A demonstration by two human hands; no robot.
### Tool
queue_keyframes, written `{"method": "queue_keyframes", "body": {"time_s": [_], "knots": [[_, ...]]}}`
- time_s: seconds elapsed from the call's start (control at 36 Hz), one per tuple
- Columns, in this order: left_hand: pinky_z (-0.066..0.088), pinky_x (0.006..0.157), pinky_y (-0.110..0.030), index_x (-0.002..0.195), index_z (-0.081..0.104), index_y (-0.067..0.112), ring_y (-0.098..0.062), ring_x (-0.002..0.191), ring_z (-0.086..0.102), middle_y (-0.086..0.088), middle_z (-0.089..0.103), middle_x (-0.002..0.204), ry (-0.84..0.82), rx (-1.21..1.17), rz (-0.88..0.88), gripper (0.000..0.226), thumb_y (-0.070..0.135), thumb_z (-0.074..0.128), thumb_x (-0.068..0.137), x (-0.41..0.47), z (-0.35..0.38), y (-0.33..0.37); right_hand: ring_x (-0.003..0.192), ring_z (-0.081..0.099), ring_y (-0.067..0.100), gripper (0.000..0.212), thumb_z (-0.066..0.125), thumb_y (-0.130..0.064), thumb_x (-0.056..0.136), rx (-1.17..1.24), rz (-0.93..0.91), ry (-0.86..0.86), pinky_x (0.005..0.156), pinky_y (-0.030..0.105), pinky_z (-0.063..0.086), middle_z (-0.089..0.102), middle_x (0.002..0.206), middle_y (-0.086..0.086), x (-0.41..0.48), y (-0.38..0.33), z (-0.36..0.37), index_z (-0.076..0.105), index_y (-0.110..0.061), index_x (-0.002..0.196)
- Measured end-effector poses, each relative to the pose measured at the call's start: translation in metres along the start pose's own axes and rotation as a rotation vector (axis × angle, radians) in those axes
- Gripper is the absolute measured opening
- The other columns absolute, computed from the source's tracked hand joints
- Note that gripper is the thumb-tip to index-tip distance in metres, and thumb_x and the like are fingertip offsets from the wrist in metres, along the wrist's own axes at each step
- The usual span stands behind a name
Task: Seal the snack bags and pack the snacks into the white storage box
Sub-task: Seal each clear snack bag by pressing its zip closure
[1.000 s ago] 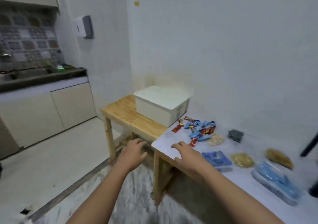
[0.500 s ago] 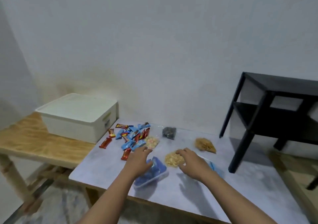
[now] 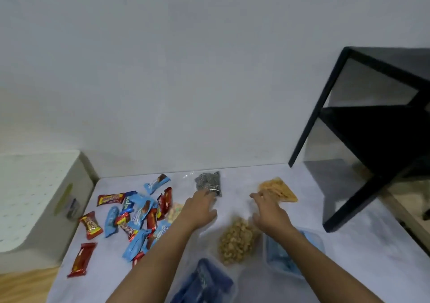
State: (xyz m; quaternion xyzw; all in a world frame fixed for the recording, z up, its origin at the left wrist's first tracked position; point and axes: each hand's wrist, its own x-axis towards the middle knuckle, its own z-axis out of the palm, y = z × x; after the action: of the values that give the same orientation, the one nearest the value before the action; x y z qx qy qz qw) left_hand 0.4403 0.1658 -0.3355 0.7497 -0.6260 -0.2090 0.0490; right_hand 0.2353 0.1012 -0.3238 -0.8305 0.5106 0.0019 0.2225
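Snack bags lie spread across the pale counter [image 3: 349, 251], and the white storage box [image 3: 35, 198] that must take them stands off at 9 o'clock on the far left, lid on. It is well apart from both hands and nearer the left one. Just right of the box is a loose heap of red and blue wrapped bars [image 3: 137, 214], with a small bag of pale puffs [image 3: 174, 210] at its right edge, beside the left wrist. The left hand [image 3: 200, 209] reaches forward with fingers straight and slack, holding nothing. Its tips touch the near edge of a dark bag [image 3: 209, 182] lying at its 12 o'clock. Between the two forearms, at 6 o'clock from the hands, rests a clear bag of nuts [image 3: 237, 239]. The right hand [image 3: 267, 212] stretches toward an orange snack bag [image 3: 278, 189] at its 1 o'clock, whose long axis runs from 10 to 4 o'clock. The fingers overlap its near left corner, but blur hides whether they pinch it. Each hand appears to have its own bag ahead, so sealing likely comes first, and the leftward carry to the box would suit the left hand. Blue packs [image 3: 286, 253] lie under the right forearm, and a black shelf [image 3: 372, 128] stands at 2 o'clock.
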Motion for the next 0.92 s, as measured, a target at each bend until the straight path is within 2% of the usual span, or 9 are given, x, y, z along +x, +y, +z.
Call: {"method": "queue_keyframes", "body": {"time_s": [0.11, 0.28, 0.42, 0.47, 0.53, 0.61, 0.75, 0.83, 0.92], "knots": [[0.038, 0.096, -0.034, 0.138, 0.036, 0.013, -0.028, 0.124, 0.041, -0.012, 0.042, 0.135, -0.041, -0.076, 0.070, 0.058, 0.027, 0.054, 0.085, 0.053, 0.010, 0.009, 0.141, 0.010, 0.029, 0.070, 0.056, -0.018, 0.083, -0.030, 0.047, -0.040, 0.104, 0.041, 0.036, 0.007, 0.154, 0.010, 0.023, 0.018, 0.015, 0.021, -0.024, 0.144], [0.021, 0.111, -0.026, 0.145, 0.023, 0.014, -0.022, 0.138, 0.026, -0.008, 0.027, 0.149, -0.118, -0.337, 0.148, 0.067, 0.017, 0.057, 0.088, 0.112, 0.025, 0.030, 0.143, -0.002, 0.031, 0.083, 0.065, -0.018, 0.080, 0.012, 0.085, -0.077, 0.105, 0.044, 0.037, -0.007, 0.156, 0.006, 0.053, 0.025, 0.029, 0.015, -0.024, 0.146], [0.038, 0.101, -0.028, 0.144, 0.030, 0.022, -0.023, 0.126, 0.041, -0.008, 0.031, 0.144, -0.252, -0.370, 0.202, 0.064, 0.007, 0.054, 0.086, 0.140, 0.041, 0.036, 0.144, -0.014, 0.029, 0.086, 0.068, -0.045, 0.079, 0.050, 0.004, -0.084, 0.117, 0.040, 0.021, -0.015, 0.156, 0.012, 0.063, 0.041, 0.052, 0.020, -0.021, 0.147], [0.038, 0.102, -0.029, 0.141, 0.035, 0.021, -0.023, 0.125, 0.041, -0.009, 0.033, 0.142, -0.269, -0.320, 0.216, 0.062, 0.004, 0.054, 0.084, 0.147, 0.045, 0.034, 0.144, -0.014, 0.030, 0.083, 0.067, -0.041, 0.080, 0.036, -0.018, -0.110, 0.117, 0.038, 0.020, -0.015, 0.155, 0.012, 0.066, 0.047, 0.053, 0.021, -0.020, 0.147], [0.032, 0.108, -0.031, 0.139, 0.039, 0.019, -0.025, 0.131, 0.035, -0.010, 0.033, 0.143, -0.256, -0.260, 0.217, 0.062, 0.002, 0.053, 0.082, 0.154, 0.049, 0.030, 0.145, -0.012, 0.029, 0.076, 0.065, -0.022, 0.083, 0.006, -0.038, -0.125, 0.112, 0.035, 0.029, -0.014, 0.156, 0.011, 0.068, 0.053, 0.048, 0.022, -0.019, 0.146], [0.027, 0.110, -0.031, 0.139, 0.040, 0.017, -0.027, 0.133, 0.030, -0.010, 0.032, 0.146, -0.240, -0.165, 0.237, 0.062, 0.000, 0.051, 0.080, 0.162, 0.054, 0.027, 0.146, -0.003, 0.025, 0.061, 0.054, -0.001, 0.084, 0.000, -0.068, -0.068, 0.107, 0.031, 0.034, 0.000, 0.157, 0.009, 0.073, 0.060, 0.045, 0.035, -0.014, 0.140], [0.032, 0.107, -0.033, 0.139, 0.040, 0.021, -0.031, 0.131, 0.029, -0.007, 0.028, 0.148, -0.193, -0.040, 0.293, 0.066, -0.001, 0.049, 0.077, 0.167, 0.064, 0.026, 0.141, 0.023, 0.018, 0.035, 0.039, -0.008, 0.096, 0.006, -0.055, 0.077, 0.105, 0.024, 0.032, 0.031, 0.151, 0.008, 0.085, 0.067, 0.045, 0.053, -0.005, 0.128], [0.033, 0.106, -0.035, 0.138, 0.042, 0.022, -0.031, 0.129, 0.031, -0.008, 0.032, 0.146, -0.155, -0.023, 0.290, 0.064, 0.002, 0.048, 0.077, 0.167, 0.068, 0.028, 0.127, 0.043, 0.026, 0.027, 0.047, -0.002, 0.088, -0.009, -0.102, 0.130, 0.090, 0.030, 0.044, 0.057, 0.125, 0.013, 0.091, 0.074, 0.042, 0.068, -0.003, 0.105], [0.033, 0.107, -0.035, 0.137, 0.043, 0.021, -0.033, 0.129, 0.033, -0.009, 0.035, 0.144, -0.142, -0.035, 0.267, 0.063, 0.020, 0.042, 0.074, 0.166, 0.070, 0.031, 0.102, 0.059, 0.030, 0.019, 0.055, -0.002, 0.080, 0.068, -0.153, 0.199, 0.076, 0.035, 0.052, 0.068, 0.097, 0.013, 0.093, 0.079, 0.040, 0.073, -0.003, 0.087]]}}
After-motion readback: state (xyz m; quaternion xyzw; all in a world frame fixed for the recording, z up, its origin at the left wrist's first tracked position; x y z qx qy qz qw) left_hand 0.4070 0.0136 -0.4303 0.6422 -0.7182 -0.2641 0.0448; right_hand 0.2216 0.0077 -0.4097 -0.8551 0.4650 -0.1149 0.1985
